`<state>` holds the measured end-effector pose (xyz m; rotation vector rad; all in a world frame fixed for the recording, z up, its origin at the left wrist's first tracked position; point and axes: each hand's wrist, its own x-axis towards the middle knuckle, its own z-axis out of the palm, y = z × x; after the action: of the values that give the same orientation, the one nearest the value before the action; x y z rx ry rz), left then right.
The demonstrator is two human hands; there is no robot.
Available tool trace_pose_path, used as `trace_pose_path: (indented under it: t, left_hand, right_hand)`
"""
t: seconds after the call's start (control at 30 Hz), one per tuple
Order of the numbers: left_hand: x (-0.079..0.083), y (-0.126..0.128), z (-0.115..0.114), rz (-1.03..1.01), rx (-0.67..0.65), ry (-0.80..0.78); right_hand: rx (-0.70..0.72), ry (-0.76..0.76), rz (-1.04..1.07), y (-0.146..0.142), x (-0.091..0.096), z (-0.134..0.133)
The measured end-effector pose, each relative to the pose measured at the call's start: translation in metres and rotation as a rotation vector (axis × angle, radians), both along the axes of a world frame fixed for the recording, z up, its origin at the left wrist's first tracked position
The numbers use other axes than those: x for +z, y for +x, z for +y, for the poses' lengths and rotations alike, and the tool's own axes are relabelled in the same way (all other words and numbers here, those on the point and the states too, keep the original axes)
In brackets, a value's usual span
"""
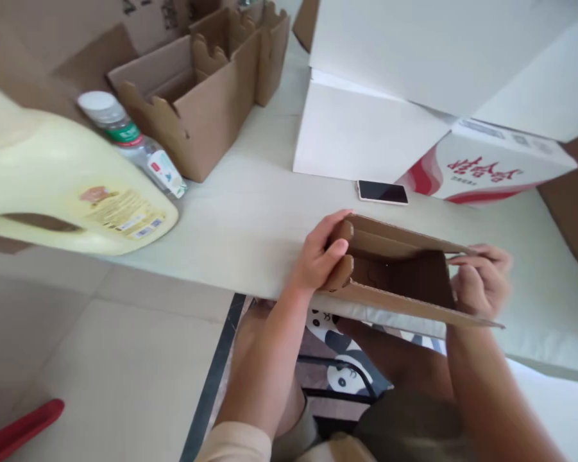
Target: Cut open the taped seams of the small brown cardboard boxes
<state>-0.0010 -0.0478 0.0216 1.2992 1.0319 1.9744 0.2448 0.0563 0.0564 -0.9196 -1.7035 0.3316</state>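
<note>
Between my two hands is a brown cardboard box (pixel 399 301) with its top open, held at the near edge of the table. My left hand (pixel 321 252) grips its left end, where two rounded tabs stick up, with the thumb over the near side of that end. At the opposite end, my right hand (pixel 484 279) has its fingers curled on the end panel, between the two long side walls that stick out past it. The inside of the box shows bare cardboard. Part of the right fingers is hidden behind the end panel.
A phone (pixel 382 192) lies beyond the box, before a large white box (pixel 356 128) and a red-and-white carton (pixel 491 167). On the left stand a pale yellow jug (pixel 77 173), a clear bottle (pixel 137 144) and more open cardboard boxes (pixel 216 109). The table (pixel 240 224) is pale.
</note>
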Motion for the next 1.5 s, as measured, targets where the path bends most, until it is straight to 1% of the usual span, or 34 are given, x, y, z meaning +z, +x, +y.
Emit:
trace_pose_path:
  t: [0.07, 0.13, 0.17, 0.2, 0.23, 0.27, 0.33, 0.4, 0.5, 0.53, 0.57, 0.63, 0.7, 0.77, 0.8, 0.87, 1.0, 1.17, 1.3, 1.37, 1.43, 1.5]
  left_hand:
    - [-0.001, 0.005, 0.005, -0.076, -0.044, -0.083]
    - [-0.001, 0.004, 0.009, -0.145, -0.086, -0.162]
    - [0.001, 0.003, 0.011, -0.168, -0.105, -0.199]
    - [0.003, 0.002, 0.013, -0.184, -0.118, -0.242]
    - [0.007, 0.002, 0.015, -0.197, -0.119, -0.292]
    - [0.01, 0.002, 0.017, -0.211, -0.108, -0.334]
    - [0.017, 0.004, 0.024, -0.232, -0.064, -0.393]
    - [0.022, 0.007, 0.032, -0.249, 0.003, -0.407]
    - [0.025, 0.015, 0.045, -0.291, 0.146, -0.382]
    - [0.025, 0.019, 0.049, -0.305, 0.203, -0.365]
    - [0.024, 0.025, 0.053, -0.312, 0.259, -0.349]
    - [0.022, 0.04, 0.06, -0.295, 0.361, -0.306]
    - [0.019, 0.058, 0.065, -0.249, 0.428, -0.242]
    - [0.015, 0.073, 0.065, -0.193, 0.418, -0.169]
    - [0.013, 0.078, 0.064, -0.175, 0.409, -0.136]
    - [0.011, 0.081, 0.061, -0.138, 0.347, -0.141]
    - [0.011, 0.072, 0.056, -0.085, 0.286, -0.23]
    - [0.01, 0.064, 0.053, -0.136, 0.258, -0.231]
    - [0.012, 0.06, 0.048, -0.163, 0.171, -0.19]
    - [0.014, 0.06, 0.046, -0.168, 0.168, -0.183]
    - [0.014, 0.06, 0.047, -0.145, 0.207, -0.18]
    - [0.012, 0.062, 0.049, -0.079, 0.246, -0.191]
  right_hand:
    - [0.07, -0.269, 0.107, 0.005, -0.009, 0.001]
    - [0.165, -0.571, 0.229, 0.007, -0.015, 0.003]
    - [0.208, -0.688, 0.286, 0.007, -0.016, 0.004]
    - [0.247, -0.763, 0.336, 0.007, -0.018, 0.004]
    - [0.271, -0.79, 0.386, 0.007, -0.019, 0.004]
    - [0.276, -0.778, 0.433, 0.007, -0.02, 0.005]
    - [0.247, -0.704, 0.492, 0.008, -0.022, 0.005]
    - [0.271, -0.653, 0.541, 0.011, -0.025, 0.005]
    - [0.46, -0.587, 0.605, 0.019, -0.031, 0.003]
    - [0.51, -0.552, 0.602, 0.022, -0.033, 0.002]
    - [0.53, -0.519, 0.582, 0.024, -0.035, 0.001]
    - [0.482, -0.496, 0.532, 0.027, -0.037, 0.001]
    - [0.359, -0.533, 0.496, 0.029, -0.038, 0.004]
    - [0.265, -0.578, 0.469, 0.032, -0.038, 0.01]
    - [0.253, -0.593, 0.466, 0.033, -0.039, 0.013]
    - [0.279, -0.601, 0.48, 0.036, -0.041, 0.017]
    - [0.339, -0.566, 0.547, 0.038, -0.047, 0.019]
    - [0.272, -0.523, 0.643, 0.042, -0.054, 0.023]
    - [0.266, -0.555, 0.651, 0.044, -0.056, 0.025]
    - [0.255, -0.564, 0.648, 0.041, -0.055, 0.024]
    - [0.244, -0.548, 0.633, 0.038, -0.052, 0.023]
    - [0.246, -0.529, 0.609, 0.037, -0.049, 0.022]
